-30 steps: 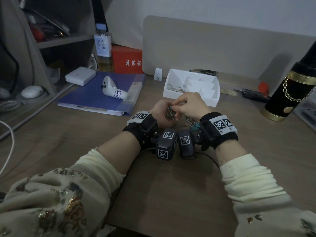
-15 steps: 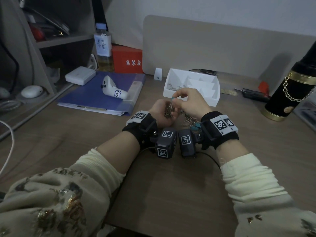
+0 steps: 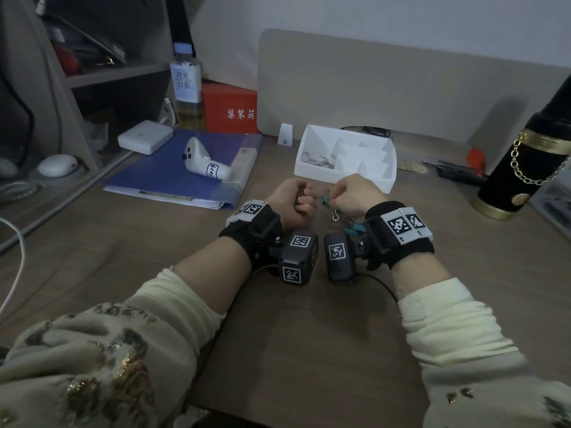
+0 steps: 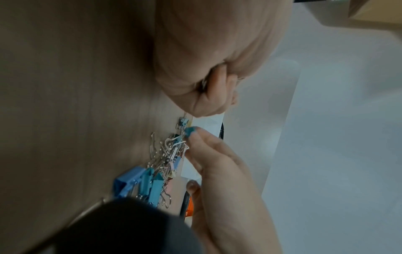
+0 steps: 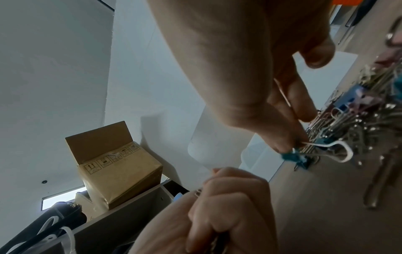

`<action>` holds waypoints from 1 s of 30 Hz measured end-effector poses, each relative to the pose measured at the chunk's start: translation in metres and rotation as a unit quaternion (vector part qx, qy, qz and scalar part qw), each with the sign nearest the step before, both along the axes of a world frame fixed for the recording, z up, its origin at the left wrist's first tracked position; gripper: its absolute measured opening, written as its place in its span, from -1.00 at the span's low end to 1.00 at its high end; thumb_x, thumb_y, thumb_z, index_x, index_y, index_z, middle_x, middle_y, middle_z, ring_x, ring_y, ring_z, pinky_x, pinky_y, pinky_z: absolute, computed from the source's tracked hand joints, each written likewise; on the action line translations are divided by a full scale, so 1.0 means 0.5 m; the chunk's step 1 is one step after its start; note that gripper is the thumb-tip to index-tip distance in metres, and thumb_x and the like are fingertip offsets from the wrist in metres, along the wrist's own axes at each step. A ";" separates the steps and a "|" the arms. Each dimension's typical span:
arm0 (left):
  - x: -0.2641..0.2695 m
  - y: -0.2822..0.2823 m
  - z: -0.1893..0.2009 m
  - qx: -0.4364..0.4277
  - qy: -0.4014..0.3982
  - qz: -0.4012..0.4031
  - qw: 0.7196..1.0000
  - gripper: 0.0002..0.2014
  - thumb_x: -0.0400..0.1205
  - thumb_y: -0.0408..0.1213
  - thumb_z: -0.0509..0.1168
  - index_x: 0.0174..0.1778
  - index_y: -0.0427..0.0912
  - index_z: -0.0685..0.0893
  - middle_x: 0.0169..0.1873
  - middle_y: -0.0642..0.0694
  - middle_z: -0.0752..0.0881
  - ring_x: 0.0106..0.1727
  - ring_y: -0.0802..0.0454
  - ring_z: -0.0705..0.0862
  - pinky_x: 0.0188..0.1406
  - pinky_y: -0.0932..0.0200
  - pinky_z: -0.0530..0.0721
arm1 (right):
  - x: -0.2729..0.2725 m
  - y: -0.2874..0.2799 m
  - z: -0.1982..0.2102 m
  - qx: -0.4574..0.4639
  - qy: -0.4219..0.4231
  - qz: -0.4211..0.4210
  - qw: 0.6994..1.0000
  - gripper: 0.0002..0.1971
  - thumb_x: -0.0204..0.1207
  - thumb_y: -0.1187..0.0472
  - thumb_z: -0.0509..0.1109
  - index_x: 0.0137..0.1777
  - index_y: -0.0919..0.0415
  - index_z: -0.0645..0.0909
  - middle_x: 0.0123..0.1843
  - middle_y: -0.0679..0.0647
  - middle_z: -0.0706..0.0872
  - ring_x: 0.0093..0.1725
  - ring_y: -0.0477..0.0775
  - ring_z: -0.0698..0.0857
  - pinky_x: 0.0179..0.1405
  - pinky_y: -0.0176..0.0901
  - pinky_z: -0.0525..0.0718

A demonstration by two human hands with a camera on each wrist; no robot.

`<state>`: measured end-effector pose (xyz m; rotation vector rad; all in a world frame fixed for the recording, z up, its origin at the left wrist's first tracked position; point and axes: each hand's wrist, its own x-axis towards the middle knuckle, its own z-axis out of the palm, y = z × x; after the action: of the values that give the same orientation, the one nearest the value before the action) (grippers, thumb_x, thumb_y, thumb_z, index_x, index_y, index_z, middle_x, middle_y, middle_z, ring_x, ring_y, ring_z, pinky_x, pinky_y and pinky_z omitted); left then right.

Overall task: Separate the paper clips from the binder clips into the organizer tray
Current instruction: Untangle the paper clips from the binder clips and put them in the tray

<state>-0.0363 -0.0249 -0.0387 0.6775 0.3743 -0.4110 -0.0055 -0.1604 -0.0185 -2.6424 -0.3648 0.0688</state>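
My left hand (image 3: 304, 200) is a closed fist on the desk, gripping a bunch of paper clips (image 3: 299, 193); one wire end pokes out of the fist (image 5: 199, 190). Just to its right, my right hand (image 3: 332, 199) reaches down into the mixed pile of clips (image 3: 349, 222), thumb and forefinger pinching a paper clip (image 5: 313, 135) at the pile's edge. A small teal binder clip (image 4: 183, 122) lies beside those fingertips. Larger blue binder clips (image 4: 135, 182) sit in the pile under my right wrist. The white organizer tray (image 3: 391, 168) stands behind the hands, with paper clips (image 3: 319, 160) in its left compartment.
A blue folder (image 3: 173, 168) with a white controller (image 3: 204, 162) on it lies at the left. A black and gold bottle (image 3: 522, 168) stands at the right, with a screwdriver (image 3: 457, 173) before it. A beige panel (image 3: 401, 88) closes off the back of the desk.
My right hand came off the left fist, rose briefly, then dropped right onto the pile. The left fist stayed put, still holding its clips.
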 end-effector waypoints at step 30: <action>0.269 0.031 0.132 0.240 -0.088 0.057 0.965 -0.52 0.74 0.08 0.02 -0.46 -0.07 0.29 -0.76 0.05 0.31 -0.82 0.20 0.17 -0.87 0.44 0.09 | 0.190 0.053 0.097 0.436 0.306 0.054 0.845 -0.55 0.71 -0.12 -0.02 0.19 0.28 0.44 -0.13 0.12 0.54 -0.23 -0.01 0.51 -0.13 -0.23 0.55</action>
<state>0.0982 -0.0096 0.0274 1.1504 0.3436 -0.1440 0.0896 -0.1338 0.0297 -1.5780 -0.2338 0.6116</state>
